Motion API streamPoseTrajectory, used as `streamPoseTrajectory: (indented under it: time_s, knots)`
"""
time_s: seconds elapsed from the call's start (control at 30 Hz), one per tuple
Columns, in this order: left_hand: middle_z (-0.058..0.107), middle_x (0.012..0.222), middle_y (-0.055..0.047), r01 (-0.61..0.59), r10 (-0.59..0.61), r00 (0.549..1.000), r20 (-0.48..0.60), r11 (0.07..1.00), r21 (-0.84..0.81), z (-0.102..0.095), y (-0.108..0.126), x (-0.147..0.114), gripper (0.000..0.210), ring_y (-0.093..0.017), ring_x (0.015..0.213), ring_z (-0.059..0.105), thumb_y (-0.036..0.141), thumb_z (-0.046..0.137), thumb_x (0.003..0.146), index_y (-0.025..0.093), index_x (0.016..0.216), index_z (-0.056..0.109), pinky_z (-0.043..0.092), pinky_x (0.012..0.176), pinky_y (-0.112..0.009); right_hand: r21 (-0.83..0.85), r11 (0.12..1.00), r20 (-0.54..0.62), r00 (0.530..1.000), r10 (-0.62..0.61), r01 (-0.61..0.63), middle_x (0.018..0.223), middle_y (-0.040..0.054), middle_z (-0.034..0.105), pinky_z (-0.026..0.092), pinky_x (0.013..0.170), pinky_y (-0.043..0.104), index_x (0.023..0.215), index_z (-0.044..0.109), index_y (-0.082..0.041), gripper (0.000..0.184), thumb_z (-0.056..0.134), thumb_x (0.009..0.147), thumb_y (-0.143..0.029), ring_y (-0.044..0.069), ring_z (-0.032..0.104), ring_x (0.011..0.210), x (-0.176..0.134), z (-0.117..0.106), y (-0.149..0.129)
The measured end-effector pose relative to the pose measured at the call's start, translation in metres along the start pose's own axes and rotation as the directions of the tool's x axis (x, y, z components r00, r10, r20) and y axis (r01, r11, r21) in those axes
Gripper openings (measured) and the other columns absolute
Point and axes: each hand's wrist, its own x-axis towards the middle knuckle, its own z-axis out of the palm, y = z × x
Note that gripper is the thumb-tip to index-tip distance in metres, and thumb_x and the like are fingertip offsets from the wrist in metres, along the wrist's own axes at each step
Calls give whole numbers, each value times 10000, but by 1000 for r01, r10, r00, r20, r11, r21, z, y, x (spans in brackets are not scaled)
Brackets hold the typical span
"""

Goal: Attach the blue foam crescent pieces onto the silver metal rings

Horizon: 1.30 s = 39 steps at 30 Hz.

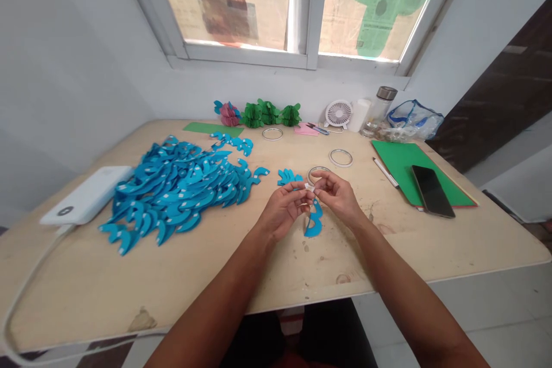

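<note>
My left hand and my right hand meet above the table, fingertips pinched together on a small white piece of tape. Directly beneath them is a wavy blue paper cutout, its upper end hidden by my fingers; whether they touch it I cannot tell. A few more blue cutouts lie just beyond my left hand. Behind my fingers a tape roll rests flat, partly covered by my right hand.
To the left spreads a big heap of blue cutouts with white squares, beside a white power bank. A phone lies on green sheets at right, near a pen. Green paper ornaments and a small fan line the wall.
</note>
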Motion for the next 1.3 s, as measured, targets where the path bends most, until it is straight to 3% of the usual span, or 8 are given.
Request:
streamPoseTrajectory:
  time_s: [0.13, 0.3, 0.77, 1.3]
  knots:
    - [597, 628, -3, -54, 59, 996, -61, 996, 76, 2, -1, 0, 222, -95, 545, 535, 205, 717, 606, 147, 793, 612, 412, 532, -226, 28, 999, 20, 1000, 22, -23, 735, 17, 568, 461, 600, 267, 1060, 567, -186, 367, 576, 696, -230, 140, 556, 659, 0, 0, 1]
    - [603, 688, 0, -97, 112, 987, -113, 987, 128, 4, -1, 0, 220, -84, 577, 529, 198, 733, 574, 154, 757, 618, 409, 532, -216, 28, 999, 51, 998, 43, -44, 741, 13, 556, 462, 596, 267, 1078, 549, -188, 383, 572, 699, -242, 141, 557, 662, 0, 1, 2]
    - [626, 728, -11, -158, 178, 966, -189, 981, 115, 6, -3, 2, 256, -103, 653, 561, 177, 758, 534, 152, 747, 617, 421, 536, -197, 160, 984, 63, 996, 70, -79, 715, -15, 554, 384, 554, 232, 1046, 563, -190, 380, 599, 668, -187, 105, 509, 639, 1, 4, 6]
    - [625, 676, 1, -195, 221, 941, -255, 973, 124, 6, -5, 4, 283, -94, 591, 547, 146, 753, 506, 148, 746, 605, 403, 522, -210, 161, 982, 53, 994, 93, -101, 696, -24, 562, 366, 534, 224, 1033, 566, -184, 378, 594, 656, -169, 92, 492, 602, 1, 6, 8]
